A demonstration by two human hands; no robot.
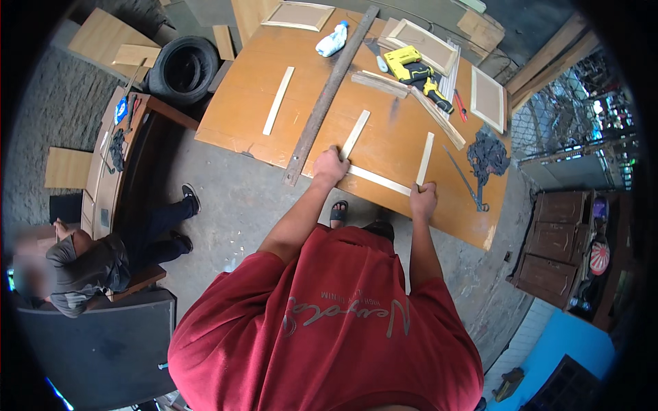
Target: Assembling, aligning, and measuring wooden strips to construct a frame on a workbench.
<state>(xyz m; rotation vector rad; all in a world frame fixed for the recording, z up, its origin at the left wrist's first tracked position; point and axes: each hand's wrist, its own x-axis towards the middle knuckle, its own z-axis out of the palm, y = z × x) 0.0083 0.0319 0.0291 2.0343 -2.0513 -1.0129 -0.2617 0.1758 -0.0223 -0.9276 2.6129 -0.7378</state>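
**Both hands on pale wooden strips at the near edge of the table**

While the left hand (330, 166) presses down on one end of a pale wooden strip (378, 181), the right hand (423, 199) sits at the strip's other end, near the front edge of the brown table (240, 116). The left fingers are curled over the spot where this strip meets a second strip (355, 135) running away from them; whether they grip or only press cannot be told. The right fingers are closed loosely around the near end of a third strip (425, 158), which also runs away from the hand, so the three pieces form an open-ended frame between the hands.

Just left of the left fingers lies a long dark metal bar (327, 92), slanting up across the table. Further left of it rests another loose strip (279, 100). Beyond the right fingers, toward the far side, are a yellow power drill (415, 72) and a bundle of wooden slats (404, 92). To the right of the right hand lie a thin metal rod (464, 177) and a dark chain (487, 155). A white bottle (332, 40) lies at the far edge. Off to the left, a seated person (89, 264) is well apart from the table, and a tyre (184, 68) lies on the floor.
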